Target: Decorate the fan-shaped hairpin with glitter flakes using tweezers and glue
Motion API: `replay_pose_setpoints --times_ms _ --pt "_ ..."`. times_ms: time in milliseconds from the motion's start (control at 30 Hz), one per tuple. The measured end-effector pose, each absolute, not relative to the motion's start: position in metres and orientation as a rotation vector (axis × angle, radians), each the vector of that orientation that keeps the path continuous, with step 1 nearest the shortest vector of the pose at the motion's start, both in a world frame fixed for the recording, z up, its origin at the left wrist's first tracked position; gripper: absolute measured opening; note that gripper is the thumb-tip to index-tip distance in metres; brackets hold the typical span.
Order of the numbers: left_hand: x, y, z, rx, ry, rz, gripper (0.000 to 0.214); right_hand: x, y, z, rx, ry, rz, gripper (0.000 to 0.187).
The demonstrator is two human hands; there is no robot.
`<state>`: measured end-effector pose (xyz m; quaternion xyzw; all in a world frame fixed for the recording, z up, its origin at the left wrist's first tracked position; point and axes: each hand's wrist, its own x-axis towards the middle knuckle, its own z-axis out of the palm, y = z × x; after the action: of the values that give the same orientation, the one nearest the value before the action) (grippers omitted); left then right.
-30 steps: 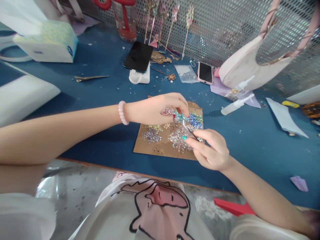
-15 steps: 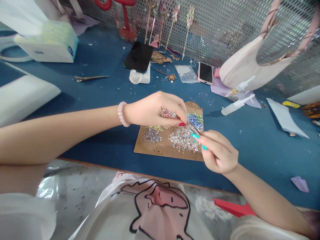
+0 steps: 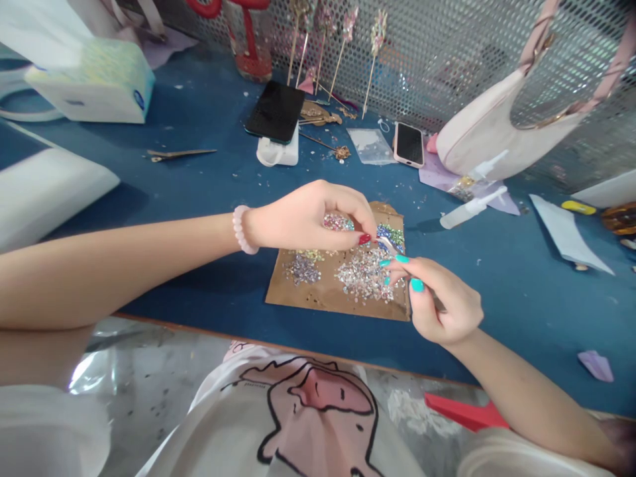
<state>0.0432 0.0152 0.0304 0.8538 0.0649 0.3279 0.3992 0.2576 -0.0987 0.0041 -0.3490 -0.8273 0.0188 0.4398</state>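
Observation:
A brown cardboard piece (image 3: 318,298) lies on the blue table, covered with small heaps of coloured rhinestones (image 3: 360,273). My left hand (image 3: 311,217) hovers over its far side, fingers curled in a pinch on a small sparkly piece I cannot name. My right hand (image 3: 440,298) is closed on thin metal tweezers (image 3: 390,246); their tip points up-left and meets my left fingertips above the silver heap. Blue and green stones (image 3: 390,235) lie just behind the tweezers' tip.
Behind the cardboard are a black phone on a white stand (image 3: 275,116), a pink phone (image 3: 408,144), a plastic bag (image 3: 370,146), decorated sticks (image 3: 342,50) and a pale handbag (image 3: 489,136). A tissue box (image 3: 94,83) stands far left, a white squeeze bottle (image 3: 470,209) right.
My right hand has slid right and a little down, turning so the tweezers point up-left. My left hand's fingers have curled tighter and its fingertips now meet the tweezers' tip.

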Motion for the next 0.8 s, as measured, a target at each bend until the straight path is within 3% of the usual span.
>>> replay_pose_setpoints --times_ms 800 --pt "0.0464 0.0091 0.0295 1.942 0.296 0.760 0.013 0.2605 -0.0955 0.0033 -0.794 -2.131 -0.124 0.051"
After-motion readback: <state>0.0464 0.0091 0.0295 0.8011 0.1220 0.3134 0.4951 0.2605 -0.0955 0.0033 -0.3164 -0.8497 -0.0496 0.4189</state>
